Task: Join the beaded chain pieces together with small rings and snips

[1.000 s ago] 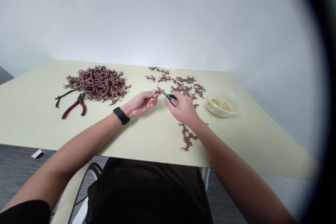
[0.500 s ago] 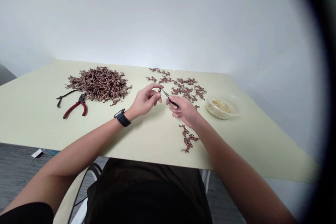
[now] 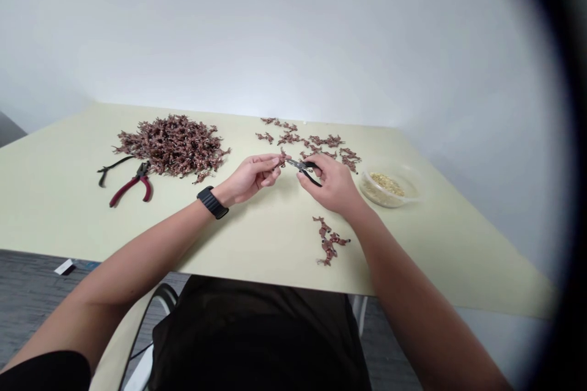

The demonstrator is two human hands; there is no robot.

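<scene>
Between the thumb and fingers of my left hand [image 3: 255, 176] is a small brown figurine [image 3: 283, 159], perhaps a deer. My right hand [image 3: 334, 184] grips black-handled pliers [image 3: 300, 165], their handles spread apart and their jaws pointing left at the figurine. The jaw tips meet or nearly meet it; exact contact is too small to tell. Beyond my hands lie several similar brown figurines [image 3: 326, 141] in loose groups. A small cluster of figurines [image 3: 328, 241] lies nearer me, below my right hand.
A big heap of brown figurines [image 3: 174, 143] is at the left of the pale table [image 3: 257, 244]. In front of it lie red-handled pliers [image 3: 131, 186] and a black-handled tool [image 3: 110, 168]. To the right stands a clear plastic tub [image 3: 383, 195] with small gold-coloured pieces.
My right hand has turned and shifted slightly right, and the pliers' handles have spread. My left fingers have changed their hold, so the figurine now sits differently at the fingertips.
</scene>
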